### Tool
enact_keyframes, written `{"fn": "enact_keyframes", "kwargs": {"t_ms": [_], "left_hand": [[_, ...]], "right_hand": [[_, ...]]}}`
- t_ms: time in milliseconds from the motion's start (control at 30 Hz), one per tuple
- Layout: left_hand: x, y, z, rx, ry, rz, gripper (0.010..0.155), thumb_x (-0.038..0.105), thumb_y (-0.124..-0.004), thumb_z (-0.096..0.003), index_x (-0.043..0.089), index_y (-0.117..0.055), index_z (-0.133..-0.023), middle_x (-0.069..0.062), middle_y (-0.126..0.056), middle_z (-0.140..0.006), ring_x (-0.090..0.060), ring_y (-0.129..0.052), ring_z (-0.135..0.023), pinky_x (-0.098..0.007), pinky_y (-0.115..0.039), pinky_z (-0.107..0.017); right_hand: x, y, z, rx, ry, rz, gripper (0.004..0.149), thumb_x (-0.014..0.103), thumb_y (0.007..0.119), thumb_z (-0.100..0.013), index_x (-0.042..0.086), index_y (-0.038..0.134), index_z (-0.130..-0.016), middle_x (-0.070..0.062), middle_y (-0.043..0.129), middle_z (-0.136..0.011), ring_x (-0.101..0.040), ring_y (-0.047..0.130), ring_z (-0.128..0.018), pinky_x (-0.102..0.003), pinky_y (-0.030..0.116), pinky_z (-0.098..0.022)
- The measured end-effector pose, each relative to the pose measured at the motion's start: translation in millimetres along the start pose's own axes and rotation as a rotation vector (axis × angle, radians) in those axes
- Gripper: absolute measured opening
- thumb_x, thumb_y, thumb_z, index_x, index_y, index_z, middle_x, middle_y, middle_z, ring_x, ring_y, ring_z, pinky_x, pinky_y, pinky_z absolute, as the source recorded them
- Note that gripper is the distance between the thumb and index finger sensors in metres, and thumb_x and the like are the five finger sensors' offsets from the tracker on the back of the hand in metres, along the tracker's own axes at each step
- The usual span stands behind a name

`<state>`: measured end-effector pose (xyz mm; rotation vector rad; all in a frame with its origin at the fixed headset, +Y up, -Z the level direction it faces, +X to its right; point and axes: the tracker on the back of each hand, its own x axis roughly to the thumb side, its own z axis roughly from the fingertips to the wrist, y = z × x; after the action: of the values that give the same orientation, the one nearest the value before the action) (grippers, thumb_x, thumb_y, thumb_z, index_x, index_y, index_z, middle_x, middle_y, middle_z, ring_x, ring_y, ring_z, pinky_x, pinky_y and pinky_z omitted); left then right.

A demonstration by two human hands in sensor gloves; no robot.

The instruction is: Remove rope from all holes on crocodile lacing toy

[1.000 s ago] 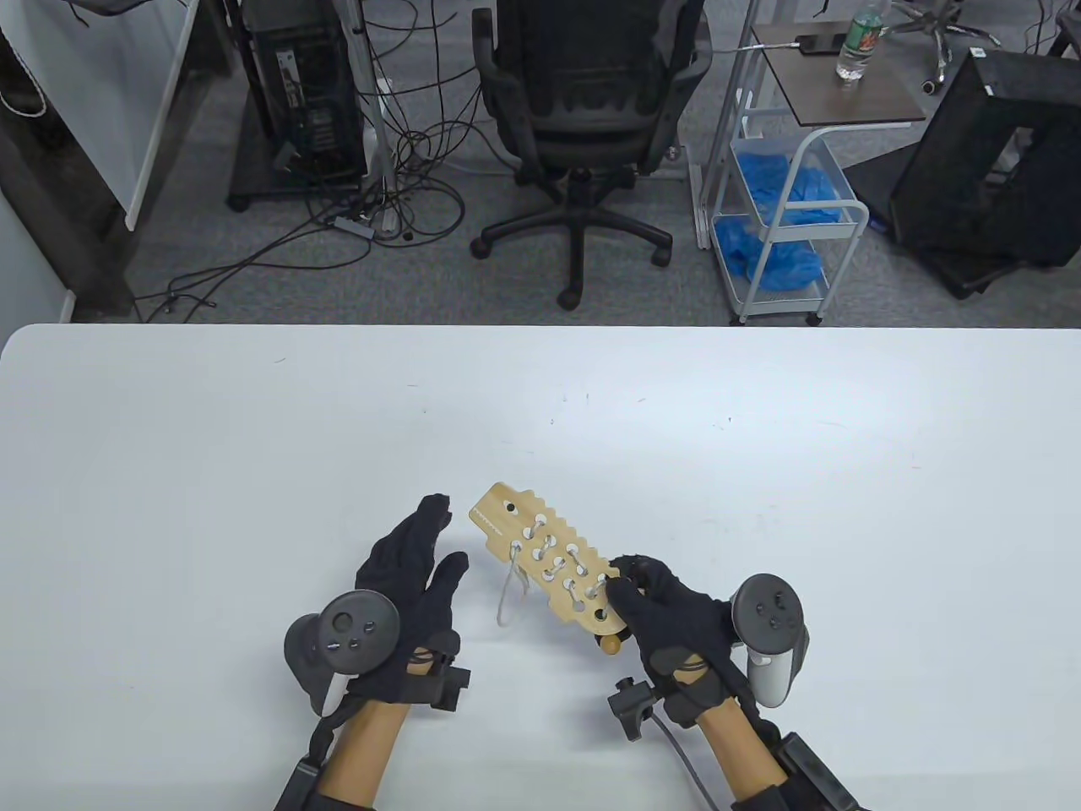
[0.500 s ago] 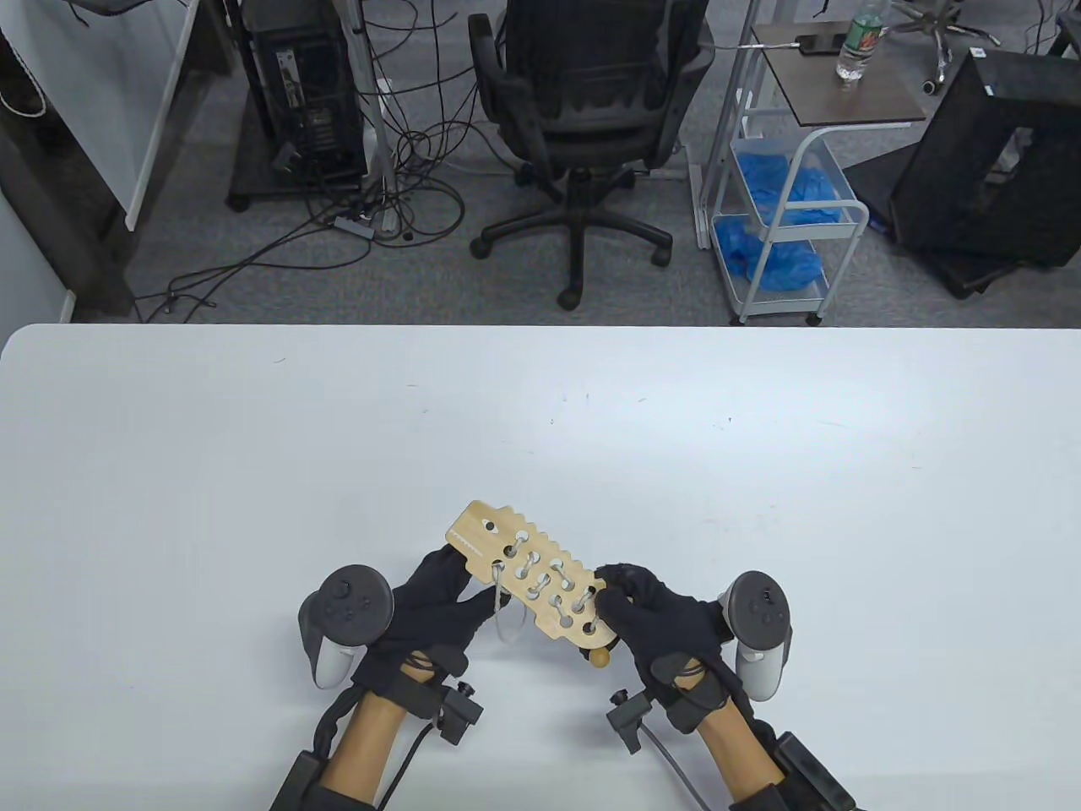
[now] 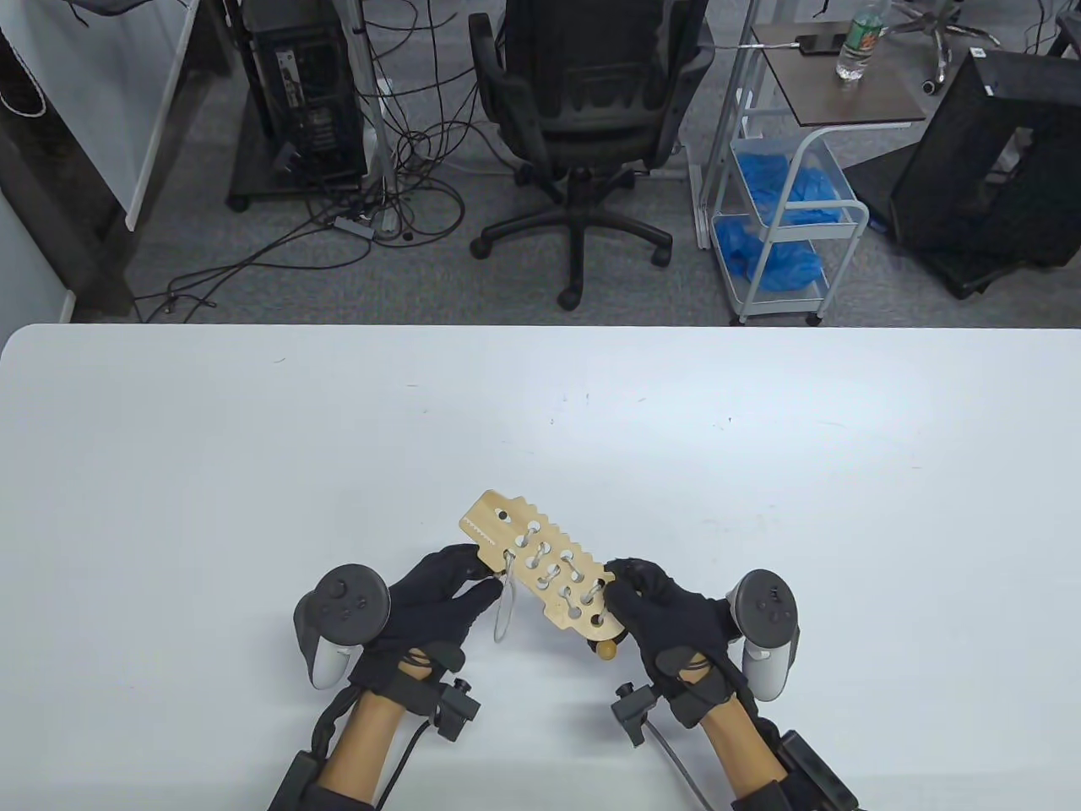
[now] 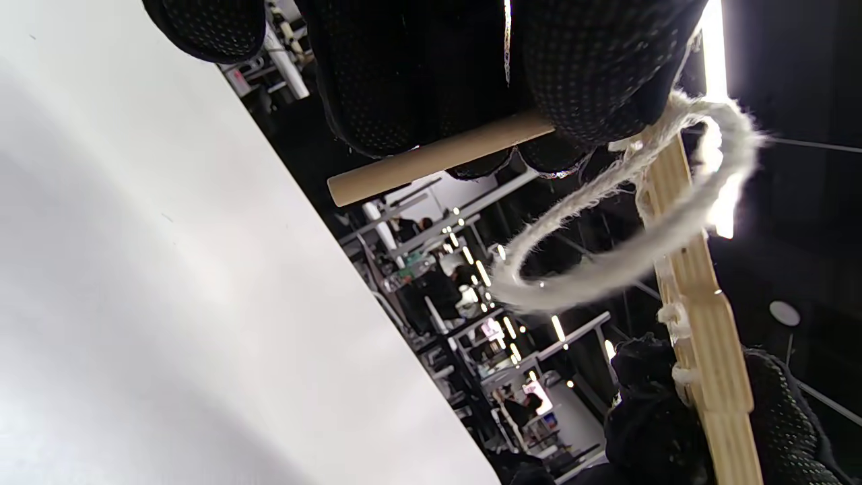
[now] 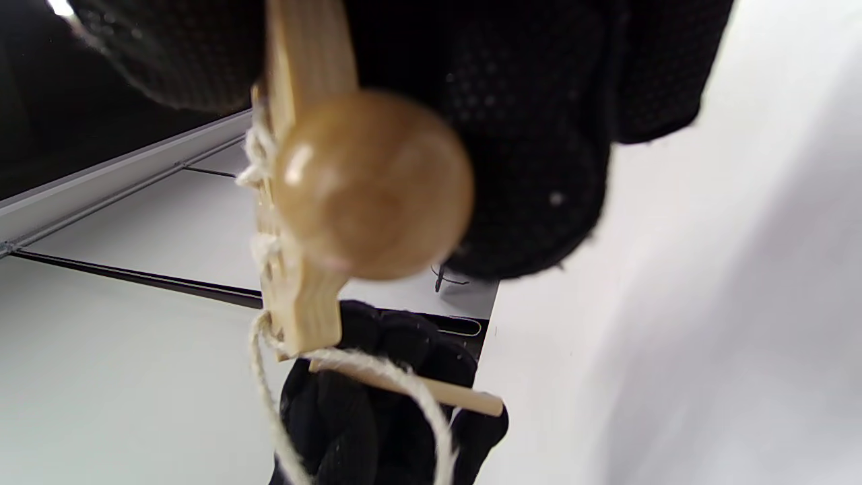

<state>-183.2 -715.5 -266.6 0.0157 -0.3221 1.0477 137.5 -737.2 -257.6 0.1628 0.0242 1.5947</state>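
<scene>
White table [image 3: 253, 439], office chair [image 3: 587, 110], grey carpet [image 3: 279, 287]

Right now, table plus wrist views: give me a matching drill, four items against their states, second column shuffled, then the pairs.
Things:
1. pale wooden crocodile lacing board
2. cream fuzzy rope
3. thin wooden lacing stick
4. round wooden bead

States:
A. held under the left hand fingers
B. hangs in a slack loop by the board
C. at the board's near end, by the right hand
D. held off the white table between both hands

Pairs: 1-D, 2-B, 3-A, 4-C
</scene>
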Motion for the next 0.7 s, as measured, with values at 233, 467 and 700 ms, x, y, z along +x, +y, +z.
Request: {"fn": "enact_keyframes", "kwargs": {"t_ms": [233, 467, 700], "left_hand": [[-4.2, 3.7, 0.0, 0.017, 0.014, 0.005, 0.046, 0.04, -0.085, -0.0452, 0.04, -0.086, -0.091, 0.003, -0.091, -0.094, -0.022, -0.086, -0.087, -0.066, -0.062, -0.071], [-8.2, 7.3, 0.2, 0.033, 0.027, 0.008, 0.046, 0.04, -0.085, -0.0453, 0.04, -0.086, -0.091, 0.003, -0.091, -0.094, -0.022, -0.086, -0.087, -0.065, -0.062, -0.071], [-11.9, 10.5, 0.5, 0.048, 0.04, 0.016, 0.046, 0.04, -0.085, -0.0454, 0.04, -0.086, -0.091, 0.003, -0.091, -0.094, -0.022, -0.086, -0.087, -0.065, -0.063, -0.071]], "right_hand": [[-5.0, -12.9, -1.9, -0.061, 0.038, -0.018, 0.046, 0.038, 0.08, -0.041, 0.011, 0.078, -0.078, -0.013, 0.101, -0.052, -0.032, 0.105, -0.032, -0.06, 0.078, -0.048], [-11.0, -31.4, -4.0, -0.145, 0.076, -0.05, 0.046, 0.037, 0.08, -0.041, 0.011, 0.078, -0.078, -0.013, 0.1, -0.053, -0.033, 0.105, -0.033, -0.06, 0.078, -0.048], [-17.6, -53.3, -5.0, -0.245, 0.11, -0.084, 0.046, 0.037, 0.08, -0.041, 0.011, 0.078, -0.079, -0.013, 0.1, -0.053, -0.033, 0.105, -0.033, -0.06, 0.077, -0.048]]}}
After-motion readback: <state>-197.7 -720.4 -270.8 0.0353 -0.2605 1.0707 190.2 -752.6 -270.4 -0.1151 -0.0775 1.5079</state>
